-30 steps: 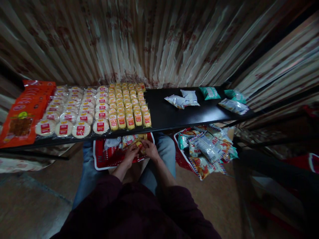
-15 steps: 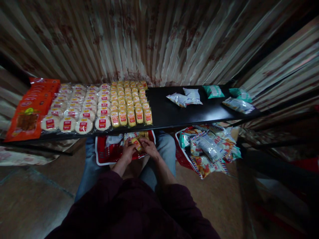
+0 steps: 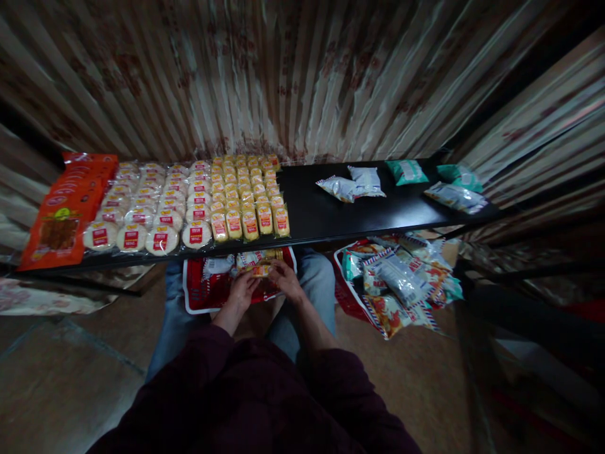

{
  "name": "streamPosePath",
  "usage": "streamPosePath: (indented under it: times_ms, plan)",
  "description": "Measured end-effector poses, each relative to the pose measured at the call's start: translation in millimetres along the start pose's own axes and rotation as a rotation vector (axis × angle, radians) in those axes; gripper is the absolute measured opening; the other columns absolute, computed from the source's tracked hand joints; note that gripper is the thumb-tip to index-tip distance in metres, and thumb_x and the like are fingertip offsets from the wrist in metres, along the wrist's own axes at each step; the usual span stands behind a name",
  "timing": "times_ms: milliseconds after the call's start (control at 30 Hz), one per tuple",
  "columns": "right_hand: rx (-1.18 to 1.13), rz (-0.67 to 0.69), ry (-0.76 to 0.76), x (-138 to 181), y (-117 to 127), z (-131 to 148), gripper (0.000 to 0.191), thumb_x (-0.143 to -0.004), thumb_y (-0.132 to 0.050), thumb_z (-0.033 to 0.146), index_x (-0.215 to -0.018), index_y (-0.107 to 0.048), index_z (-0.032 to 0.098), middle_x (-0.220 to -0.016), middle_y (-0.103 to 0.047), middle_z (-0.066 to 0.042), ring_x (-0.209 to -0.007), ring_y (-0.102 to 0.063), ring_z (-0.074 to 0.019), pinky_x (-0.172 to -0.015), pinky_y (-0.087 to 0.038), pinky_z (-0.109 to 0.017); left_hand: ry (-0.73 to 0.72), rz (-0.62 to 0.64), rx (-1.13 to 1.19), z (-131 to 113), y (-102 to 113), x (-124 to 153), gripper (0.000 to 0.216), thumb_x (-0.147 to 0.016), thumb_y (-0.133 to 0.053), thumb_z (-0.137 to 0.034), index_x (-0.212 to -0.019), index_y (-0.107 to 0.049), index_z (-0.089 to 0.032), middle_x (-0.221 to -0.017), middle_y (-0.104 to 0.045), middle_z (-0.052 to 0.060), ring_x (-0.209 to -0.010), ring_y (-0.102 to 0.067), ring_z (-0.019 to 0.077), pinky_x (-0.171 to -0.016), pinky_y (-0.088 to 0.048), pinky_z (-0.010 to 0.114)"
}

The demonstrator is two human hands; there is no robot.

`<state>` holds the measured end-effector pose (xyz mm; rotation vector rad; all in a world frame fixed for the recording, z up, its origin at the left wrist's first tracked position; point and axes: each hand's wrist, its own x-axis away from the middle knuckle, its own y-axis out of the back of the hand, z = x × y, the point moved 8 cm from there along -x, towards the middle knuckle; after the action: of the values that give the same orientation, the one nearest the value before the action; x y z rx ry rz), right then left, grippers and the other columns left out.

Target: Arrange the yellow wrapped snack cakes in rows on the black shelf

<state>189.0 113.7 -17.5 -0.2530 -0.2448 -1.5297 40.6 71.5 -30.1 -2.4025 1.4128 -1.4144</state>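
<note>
Between my two hands, over the red basket [image 3: 189, 296] on my lap, is a small yellow snack pack [image 3: 260, 270] in clear wrap. My left hand [image 3: 243, 287] closes on its left end, and my right hand [image 3: 285, 281] grips its right end. Below them in the basket lie other snack packets, partly hidden by the shelf edge and my fingers. On the black shelf [image 3: 302, 217] above, similar yellow snack packs [image 3: 249, 224] stand in rows, beside rows of round white rice crackers [image 3: 163, 239] with red labels.
Orange snack bags [image 3: 59, 217] overlap at the shelf's left end. Silvery bags [image 3: 366, 181] and green bags [image 3: 406, 172] lie toward its right. A second red basket [image 3: 347, 299], heaped with snack bags [image 3: 401, 277], sits right of my knee. A pleated curtain [image 3: 293, 75] hangs behind.
The yellow snack pack has turned from slanted to nearly level between my hands, and its label is less visible. The whole view has shifted slightly.
</note>
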Motion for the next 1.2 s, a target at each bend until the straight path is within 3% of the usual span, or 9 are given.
streamPosePath:
  times_ms: [133, 300, 567, 833, 1000, 1200]
  plan:
    - [-0.073, -0.088, -0.032, -4.4, 7.9, -8.0, 0.048, -0.065, -0.066, 0.05, -0.1, -0.058, 0.019, -0.09, -0.068, -0.004, -0.078, -0.065, -0.0166, -0.076, -0.054, -0.031, -0.052, 0.046, -0.042, -1.5, 0.2, 1.0, 0.02, -0.067, -0.065, -0.007, -0.082, -0.057, -0.018, -0.08, -0.068, 0.001, -0.072, -0.066, 0.012, -0.07, -0.054, 0.025]
    - [-0.235, -0.075, -0.053, -3.7, 4.8, -8.6, 0.051, -0.061, -0.071, 0.056, -0.094, -0.057, 0.02, -0.097, -0.067, -0.006, -0.086, -0.067, -0.0185, -0.083, -0.054, -0.033, -0.051, 0.12, -0.094, 0.4, -5.6, 2.7, 0.024, -0.068, -0.065, -0.004, -0.089, -0.061, -0.017, -0.09, -0.07, 0.004, -0.079, -0.068, 0.0139, -0.072, -0.055, 0.025]
    - [-0.384, 0.007, -0.131, -1.1, -3.1, -13.8, 0.046, -0.058, -0.083, 0.039, -0.091, -0.056, 0.021, -0.076, -0.068, 0.0, -0.07, -0.068, -0.0165, -0.076, -0.057, -0.038, -0.077, 0.072, -0.053, 7.0, 2.5, -7.0, 0.013, -0.071, -0.068, -0.008, -0.078, -0.06, -0.015, -0.083, -0.069, 0.004, -0.081, -0.068, 0.0162, -0.085, -0.056, 0.037]
    - [-0.288, 0.022, -0.078, -4.3, -1.7, -16.3, 0.044, -0.049, -0.084, 0.043, -0.077, -0.058, 0.02, -0.076, -0.064, 0.002, -0.072, -0.064, -0.014, -0.075, -0.055, -0.033, -0.125, 0.097, -0.248, 9.2, -3.3, -1.6, 0.019, -0.067, -0.075, -0.013, -0.076, -0.058, -0.016, -0.083, -0.065, 0.002, -0.074, -0.065, 0.0124, -0.078, -0.056, 0.034]
    - [-0.2, 0.03, -0.043, -7.6, -1.7, -18.2, 0.042, -0.052, -0.08, 0.046, -0.075, -0.059, 0.02, -0.074, -0.063, 0.001, -0.068, -0.06, -0.0133, -0.071, -0.052, -0.031, -0.13, 0.087, -0.273, 8.2, -3.2, -0.6, 0.018, -0.067, -0.075, -0.015, -0.077, -0.06, -0.016, -0.087, -0.066, 0.003, -0.074, -0.065, 0.0124, -0.077, -0.054, 0.031]
    - [-0.068, 0.074, 0.032, -4.5, -3.3, -8.0, 0.038, -0.06, -0.073, 0.046, -0.086, -0.064, 0.02, -0.077, -0.063, 0.001, -0.067, -0.057, -0.0125, -0.068, -0.048, -0.028, -0.113, 0.127, -0.334, 8.2, -9.0, 4.6, 0.026, -0.07, -0.076, -0.024, -0.093, -0.064, -0.018, -0.095, -0.068, 0.006, -0.075, -0.064, 0.0132, -0.068, -0.053, 0.026]
